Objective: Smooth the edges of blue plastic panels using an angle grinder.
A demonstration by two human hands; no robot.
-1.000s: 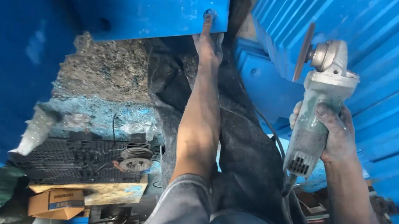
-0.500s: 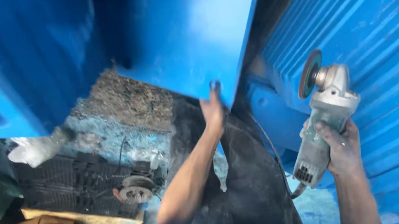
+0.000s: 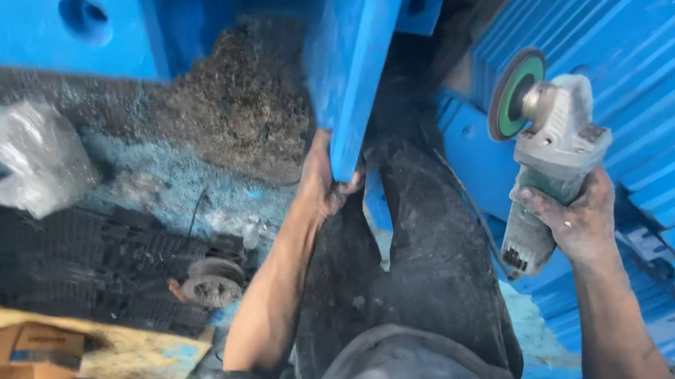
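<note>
Left hand (image 3: 326, 184) wrapped on the blue steel plate (image 3: 354, 55) edge; right hand (image 3: 581, 217) clenched round the angle grinder (image 3: 551, 152); brace firmly, disc kept away

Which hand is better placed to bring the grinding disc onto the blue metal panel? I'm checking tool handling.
The right hand, probably. It already grips the angle grinder by its body, disc up near the corrugated blue wall. The left hand is busy, fingers hooked on the blue panel's lower edge.
</note>
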